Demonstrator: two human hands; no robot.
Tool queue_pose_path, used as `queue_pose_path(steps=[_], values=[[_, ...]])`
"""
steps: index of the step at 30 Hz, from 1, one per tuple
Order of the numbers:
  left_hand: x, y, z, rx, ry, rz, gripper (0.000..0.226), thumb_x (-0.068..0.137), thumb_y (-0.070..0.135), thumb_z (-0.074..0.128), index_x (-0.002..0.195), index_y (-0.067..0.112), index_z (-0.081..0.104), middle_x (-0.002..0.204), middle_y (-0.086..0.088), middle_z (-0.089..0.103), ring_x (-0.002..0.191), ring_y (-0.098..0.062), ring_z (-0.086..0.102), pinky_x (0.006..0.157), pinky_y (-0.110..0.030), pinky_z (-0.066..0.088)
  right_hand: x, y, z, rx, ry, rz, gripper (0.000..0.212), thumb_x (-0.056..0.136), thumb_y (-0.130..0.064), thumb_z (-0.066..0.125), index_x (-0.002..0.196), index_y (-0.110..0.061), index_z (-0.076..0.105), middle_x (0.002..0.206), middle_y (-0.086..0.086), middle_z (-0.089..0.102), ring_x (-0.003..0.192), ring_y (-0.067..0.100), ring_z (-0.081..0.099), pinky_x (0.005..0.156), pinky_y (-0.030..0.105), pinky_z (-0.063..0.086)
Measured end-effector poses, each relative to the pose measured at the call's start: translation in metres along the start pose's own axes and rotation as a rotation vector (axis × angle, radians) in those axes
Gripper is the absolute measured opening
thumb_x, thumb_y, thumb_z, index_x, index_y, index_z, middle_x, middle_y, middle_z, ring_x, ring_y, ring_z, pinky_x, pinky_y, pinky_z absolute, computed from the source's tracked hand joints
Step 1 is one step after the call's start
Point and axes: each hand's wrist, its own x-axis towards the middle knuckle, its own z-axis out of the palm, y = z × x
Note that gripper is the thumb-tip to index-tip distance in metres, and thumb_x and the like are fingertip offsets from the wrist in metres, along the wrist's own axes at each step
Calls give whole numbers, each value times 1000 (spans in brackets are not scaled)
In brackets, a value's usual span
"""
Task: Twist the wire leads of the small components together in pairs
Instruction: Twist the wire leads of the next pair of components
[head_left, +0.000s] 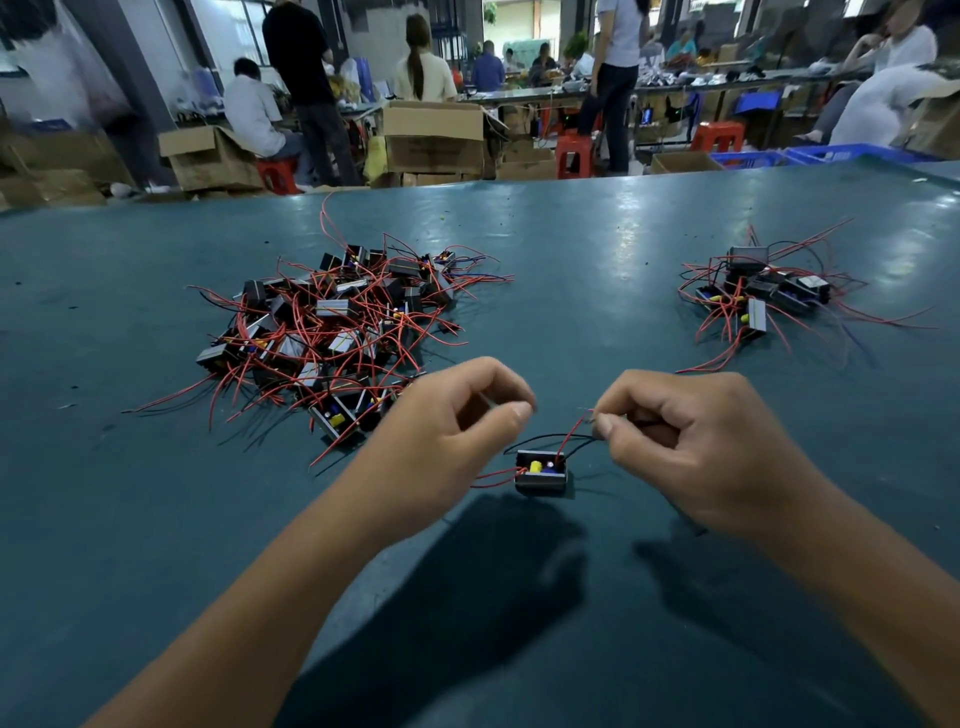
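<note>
Busy workshop; dull teal counter (571, 249). Small black box component with yellow and blue parts (541, 471) hangs low between the hands, long axis 9-to-3. Its red and black wire leads (571, 434) rise toward 1 o'clock into the right hand (691, 447), the nearer one, pinching their tips. Left hand (441, 441) at 10 o'clock, fingers curled; whether it holds a lead, can't tell. Tangled supply heap of like components (332, 327) at 11 o'clock; smaller heap (763, 291) at 1.
</note>
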Motion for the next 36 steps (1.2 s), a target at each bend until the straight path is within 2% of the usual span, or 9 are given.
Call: queue_pose_path(steps=[3, 6, 9, 16, 21, 25, 30, 34, 36], values=[[-2, 3, 8, 285, 45, 317, 13, 88, 14, 67, 100, 14, 72, 91, 7, 63, 76, -6, 53, 73, -13, 40, -1, -1, 3, 35, -29, 6, 13, 83, -22, 61, 71, -16, 63, 51, 1, 45, 45, 4, 31, 46, 15, 26], [-3, 3, 10, 331, 97, 435, 7, 91, 11, 67, 94, 10, 73, 91, 3, 63, 79, -13, 57, 72, -33, 49, -1, -3, 7, 95, -43, 25, 13, 84, -23, 60, 72, -17, 64, 51, -3, 46, 45, 3, 32, 47, 14, 27], [-4, 1, 11, 350, 99, 444, 7, 92, 13, 66, 90, 10, 72, 89, 5, 63, 78, -19, 58, 70, -45, 48, -1, -3, 9, 170, -39, 60, 12, 83, -22, 61, 72, -17, 64, 51, -7, 44, 45, 3, 31, 47, 14, 27], [-4, 1, 10, 290, 83, 435, 5, 90, 9, 65, 88, 9, 69, 86, 3, 61, 77, -20, 55, 70, -43, 47, -1, -8, 6, 346, -70, 123, 11, 82, -23, 61, 74, -16, 65, 54, -4, 43, 50, 10, 29, 48, 20, 25], [-5, 5, 15, 288, 158, 451, 6, 89, 7, 63, 85, 6, 67, 84, 2, 61, 76, -16, 55, 71, -26, 43, 0, -12, 8, 491, -60, 126, 12, 82, -12, 60, 73, -8, 66, 50, -14, 45, 45, 2, 28, 46, 10, 26], [-7, 7, 16, 137, 163, 337, 9, 91, 19, 61, 88, 14, 67, 81, 10, 61, 74, -9, 54, 69, -24, 41, 0, -11, 9, 651, -61, 110, 13, 85, -1, 55, 75, -1, 62, 46, -18, 52, 40, -4, 46, 46, 1, 32], [-9, 9, 19, -260, 52, 64, 9, 87, 24, 70, 86, 15, 71, 72, 9, 67, 66, -4, 56, 63, -16, 42, 0, -10, 10, 651, -78, 125, 16, 92, 2, 59, 77, -2, 63, 49, -17, 52, 42, -4, 46, 46, 3, 33], [-8, 7, 23, -412, 49, -49, 13, 85, 24, 75, 80, 12, 72, 65, 9, 65, 59, -3, 53, 58, -14, 42, -2, -11, 14, 461, -50, 151, 16, 87, -26, 61, 79, -12, 65, 56, 1, 46, 53, 9, 35, 51, 20, 29], [-7, 7, 23, -418, 77, -42, 14, 81, 25, 73, 80, 11, 72, 65, 9, 65, 59, -2, 53, 57, -14, 43, -2, -12, 15, 420, -23, 161, 14, 87, -27, 59, 81, -15, 62, 55, -7, 43, 50, 5, 32, 50, 16, 28]])
